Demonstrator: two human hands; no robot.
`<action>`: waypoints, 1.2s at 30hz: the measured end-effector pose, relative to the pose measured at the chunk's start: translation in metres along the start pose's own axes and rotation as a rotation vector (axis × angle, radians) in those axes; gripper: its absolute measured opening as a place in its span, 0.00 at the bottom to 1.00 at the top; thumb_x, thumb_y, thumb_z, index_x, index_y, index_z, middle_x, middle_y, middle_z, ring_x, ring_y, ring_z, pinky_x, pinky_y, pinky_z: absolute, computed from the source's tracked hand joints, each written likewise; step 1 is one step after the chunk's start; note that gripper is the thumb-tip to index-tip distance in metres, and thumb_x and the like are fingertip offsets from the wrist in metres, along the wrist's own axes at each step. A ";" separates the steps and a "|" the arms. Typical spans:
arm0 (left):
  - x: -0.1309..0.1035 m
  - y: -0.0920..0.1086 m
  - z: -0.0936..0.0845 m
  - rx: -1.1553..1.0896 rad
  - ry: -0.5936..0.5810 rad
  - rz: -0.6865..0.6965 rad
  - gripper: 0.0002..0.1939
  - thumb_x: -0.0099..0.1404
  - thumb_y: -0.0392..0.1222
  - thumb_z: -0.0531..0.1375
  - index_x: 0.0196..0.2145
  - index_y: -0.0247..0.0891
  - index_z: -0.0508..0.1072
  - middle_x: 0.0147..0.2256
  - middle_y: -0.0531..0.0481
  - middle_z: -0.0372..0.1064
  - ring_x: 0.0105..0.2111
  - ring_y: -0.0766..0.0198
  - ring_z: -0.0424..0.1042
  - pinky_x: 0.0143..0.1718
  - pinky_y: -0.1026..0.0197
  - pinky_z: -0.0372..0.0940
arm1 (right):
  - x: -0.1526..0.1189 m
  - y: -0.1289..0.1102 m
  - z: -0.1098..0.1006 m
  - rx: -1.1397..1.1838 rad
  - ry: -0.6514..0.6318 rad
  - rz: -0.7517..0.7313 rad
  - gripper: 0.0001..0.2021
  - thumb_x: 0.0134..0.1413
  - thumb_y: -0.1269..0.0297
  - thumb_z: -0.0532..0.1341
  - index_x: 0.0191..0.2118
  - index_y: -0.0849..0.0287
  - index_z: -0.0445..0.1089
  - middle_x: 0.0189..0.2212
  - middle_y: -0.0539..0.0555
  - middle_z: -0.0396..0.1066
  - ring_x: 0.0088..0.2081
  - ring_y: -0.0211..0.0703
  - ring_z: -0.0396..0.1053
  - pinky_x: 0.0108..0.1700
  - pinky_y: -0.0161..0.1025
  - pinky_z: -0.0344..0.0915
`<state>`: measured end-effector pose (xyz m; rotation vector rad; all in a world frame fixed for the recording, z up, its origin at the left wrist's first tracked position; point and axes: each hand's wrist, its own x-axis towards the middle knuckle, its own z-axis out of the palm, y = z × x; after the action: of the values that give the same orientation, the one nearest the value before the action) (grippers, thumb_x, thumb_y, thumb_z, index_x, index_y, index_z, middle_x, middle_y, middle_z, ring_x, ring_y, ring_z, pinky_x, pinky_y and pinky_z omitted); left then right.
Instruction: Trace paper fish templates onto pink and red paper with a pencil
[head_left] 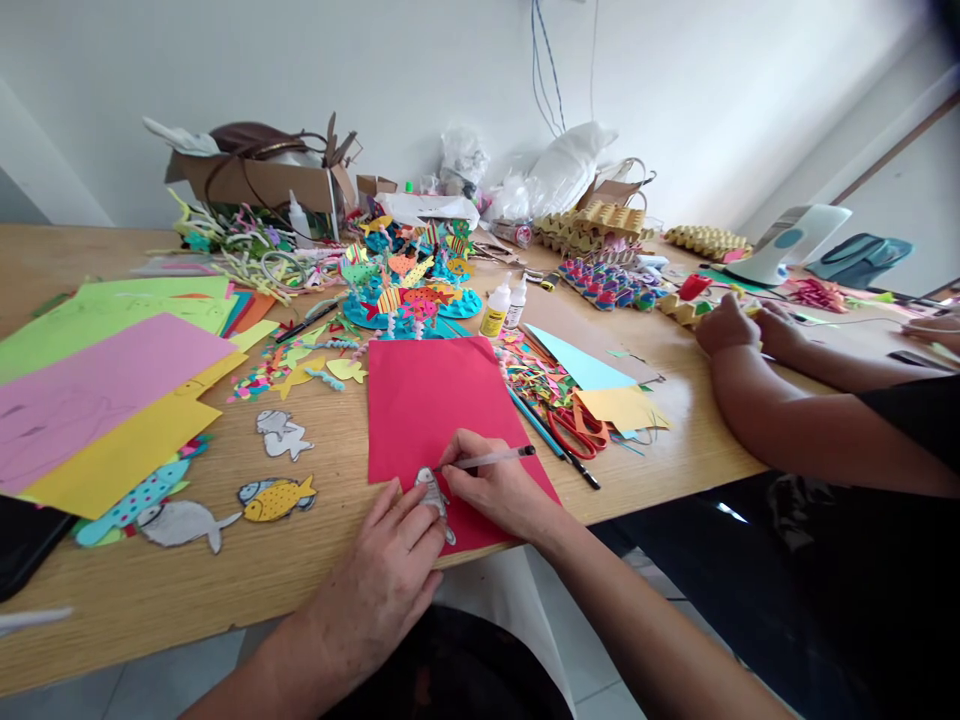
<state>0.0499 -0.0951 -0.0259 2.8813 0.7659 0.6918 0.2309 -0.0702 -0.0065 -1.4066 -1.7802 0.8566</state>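
A grey paper fish cutout (429, 490) lies on a sheet of red paper (431, 400) at the table's front edge. The fingers of my left hand (401, 545) lie flat across it and press it to the paper, hiding part of it. My right hand (491, 485) is closed around a slim pen (495, 457), its tip at the edge of the fish's head. To the left lie a yellow spotted fish (277, 499), a larger grey fish (184, 523) and another grey cutout (283, 434).
Coloured paper sheets (112, 390) cover the left. Behind the red sheet stand a blue-based fish decoration (409, 290) and glue bottles (495, 308). Red-handled scissors (574, 432) and pencils (551, 435) lie right, beside paper scraps. Another person's hand (726, 325) works near egg cartons at the right.
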 end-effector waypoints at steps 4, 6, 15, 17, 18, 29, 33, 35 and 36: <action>0.000 0.001 0.001 -0.004 0.013 0.003 0.15 0.56 0.27 0.55 0.43 0.33 0.69 0.41 0.42 0.71 0.49 0.48 0.68 0.52 0.40 0.61 | -0.004 0.000 0.000 0.006 0.006 0.016 0.05 0.47 0.75 0.56 0.26 0.58 0.62 0.21 0.45 0.65 0.23 0.34 0.61 0.24 0.29 0.54; 0.001 0.001 0.000 -0.001 0.013 0.006 0.15 0.56 0.27 0.55 0.42 0.33 0.69 0.41 0.42 0.71 0.49 0.48 0.68 0.52 0.41 0.61 | -0.006 0.000 0.000 0.015 0.006 0.021 0.05 0.47 0.75 0.56 0.26 0.58 0.62 0.20 0.45 0.64 0.23 0.33 0.60 0.24 0.29 0.53; 0.001 0.001 -0.001 0.010 0.023 0.018 0.16 0.57 0.27 0.53 0.43 0.33 0.69 0.42 0.42 0.71 0.50 0.49 0.67 0.53 0.41 0.60 | -0.018 -0.005 -0.002 0.057 -0.021 0.004 0.05 0.49 0.74 0.55 0.26 0.58 0.61 0.20 0.45 0.64 0.23 0.33 0.59 0.24 0.29 0.53; 0.001 0.001 -0.001 0.009 0.033 0.021 0.16 0.57 0.27 0.53 0.44 0.32 0.69 0.42 0.42 0.72 0.50 0.50 0.67 0.53 0.42 0.60 | -0.020 -0.006 -0.002 0.059 -0.028 0.016 0.05 0.49 0.74 0.55 0.26 0.58 0.61 0.19 0.45 0.63 0.23 0.33 0.59 0.24 0.29 0.53; 0.001 0.001 -0.001 0.009 0.038 0.022 0.16 0.57 0.27 0.52 0.44 0.32 0.69 0.42 0.42 0.72 0.49 0.50 0.68 0.53 0.42 0.60 | -0.020 -0.006 -0.002 0.060 -0.031 0.023 0.05 0.49 0.74 0.55 0.26 0.59 0.61 0.19 0.45 0.63 0.22 0.33 0.59 0.24 0.29 0.53; -0.002 -0.002 0.003 0.013 0.025 0.024 0.17 0.57 0.27 0.53 0.45 0.32 0.68 0.45 0.40 0.70 0.51 0.50 0.66 0.54 0.42 0.59 | -0.026 -0.019 -0.005 -0.071 -0.056 0.018 0.05 0.51 0.74 0.55 0.27 0.59 0.62 0.20 0.45 0.64 0.23 0.33 0.61 0.26 0.29 0.53; -0.001 -0.002 0.002 0.010 0.018 0.022 0.18 0.57 0.27 0.53 0.45 0.32 0.68 0.44 0.40 0.70 0.51 0.50 0.66 0.55 0.42 0.58 | -0.027 -0.016 -0.005 -0.028 -0.046 0.019 0.05 0.51 0.74 0.55 0.27 0.59 0.61 0.20 0.44 0.63 0.23 0.32 0.60 0.25 0.29 0.53; -0.001 -0.001 0.002 0.008 0.012 0.021 0.18 0.57 0.27 0.53 0.45 0.32 0.68 0.44 0.41 0.70 0.51 0.51 0.66 0.54 0.43 0.59 | -0.028 -0.014 -0.004 -0.013 -0.037 0.024 0.05 0.50 0.75 0.55 0.26 0.59 0.61 0.20 0.44 0.63 0.23 0.32 0.59 0.25 0.29 0.53; -0.001 -0.001 0.001 0.006 0.010 0.020 0.18 0.57 0.27 0.53 0.45 0.32 0.68 0.44 0.41 0.71 0.51 0.51 0.66 0.55 0.43 0.59 | -0.028 -0.014 -0.004 -0.008 -0.034 0.029 0.06 0.50 0.75 0.55 0.26 0.59 0.61 0.20 0.44 0.63 0.23 0.32 0.59 0.25 0.29 0.52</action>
<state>0.0492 -0.0943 -0.0275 2.8972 0.7431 0.7078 0.2319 -0.1002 0.0039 -1.4336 -1.7945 0.8947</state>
